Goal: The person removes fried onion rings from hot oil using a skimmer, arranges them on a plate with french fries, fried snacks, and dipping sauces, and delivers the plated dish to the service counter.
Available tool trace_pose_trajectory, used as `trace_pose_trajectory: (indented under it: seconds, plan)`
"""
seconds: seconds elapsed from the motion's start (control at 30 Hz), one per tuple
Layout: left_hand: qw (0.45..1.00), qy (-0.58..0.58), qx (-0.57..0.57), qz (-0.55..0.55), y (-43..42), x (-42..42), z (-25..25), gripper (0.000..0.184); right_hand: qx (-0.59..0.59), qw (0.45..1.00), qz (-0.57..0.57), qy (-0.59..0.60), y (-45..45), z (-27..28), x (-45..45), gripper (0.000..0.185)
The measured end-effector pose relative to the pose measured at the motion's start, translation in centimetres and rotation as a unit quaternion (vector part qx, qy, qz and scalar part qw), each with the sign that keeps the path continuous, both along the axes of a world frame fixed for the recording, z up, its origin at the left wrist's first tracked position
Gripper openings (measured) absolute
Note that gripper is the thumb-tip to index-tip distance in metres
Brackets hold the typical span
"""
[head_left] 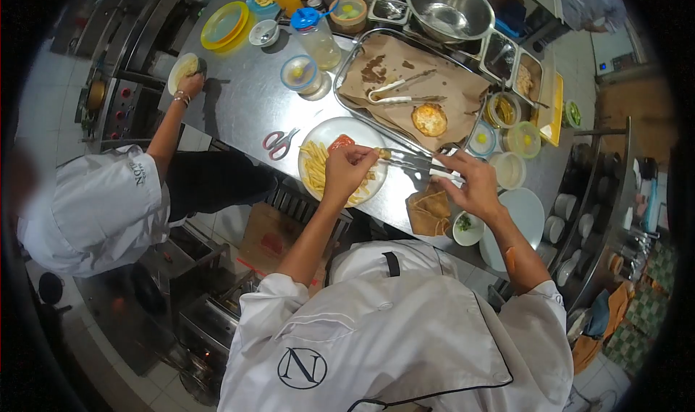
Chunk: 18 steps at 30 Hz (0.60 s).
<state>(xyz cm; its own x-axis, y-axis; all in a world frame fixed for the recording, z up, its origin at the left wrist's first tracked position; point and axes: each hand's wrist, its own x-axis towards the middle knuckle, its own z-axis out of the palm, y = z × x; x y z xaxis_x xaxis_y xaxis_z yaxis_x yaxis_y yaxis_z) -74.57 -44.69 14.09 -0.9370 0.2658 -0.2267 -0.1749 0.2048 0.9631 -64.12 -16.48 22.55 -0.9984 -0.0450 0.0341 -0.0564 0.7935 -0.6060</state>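
Observation:
Before me is a white plate [306,133] of French fries [316,167] with a red sauce [340,143]. My right hand [474,184] grips metal tongs [416,158], which point left over the plate's right edge. Above the fries, my left hand [347,171] pinches close to the tongs' tips. A small yellow-brown bit shows there; I cannot make out what the fingers hold. Behind the tongs, a paper-lined tray [463,86] carries a round browned piece of food [429,120] and white-handled tongs [405,98]. A folded brown cloth [428,211] lies below my right hand.
Red-handled scissors [278,145] lie left of the plate. A bowl of chopped greens [468,228] and a large pale plate [532,213] sit at right. Tubs and a steel bowl [449,10] line the back. At left, a co-worker's hand [190,85] is at a bowl [176,74].

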Motion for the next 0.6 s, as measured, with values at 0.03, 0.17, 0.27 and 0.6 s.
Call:
trace_pose_trajectory:
  seconds: [0.03,0.17,0.27,0.6]
  plan:
    - [0.999,-0.031,0.016,-0.016,0.1,0.3,-0.7,0.025,-0.007,1.0,-0.004,-0.012,0.1,-0.4,0.7,0.04]
    - [0.998,-0.05,0.009,-0.038,0.3,1.2,-2.5,0.022,-0.008,1.0,-0.01,-0.014,0.5,-2.3,2.4,0.043]
    - [0.987,0.043,-0.147,-0.042,0.3,1.6,-2.4,0.018,0.002,1.0,-0.019,-0.008,1.0,-2.8,3.3,0.045]
    - [0.925,0.24,-0.282,-0.085,2.6,4.2,-3.2,0.012,-0.023,0.995,-0.098,-0.014,3.5,-1.8,4.8,0.048]
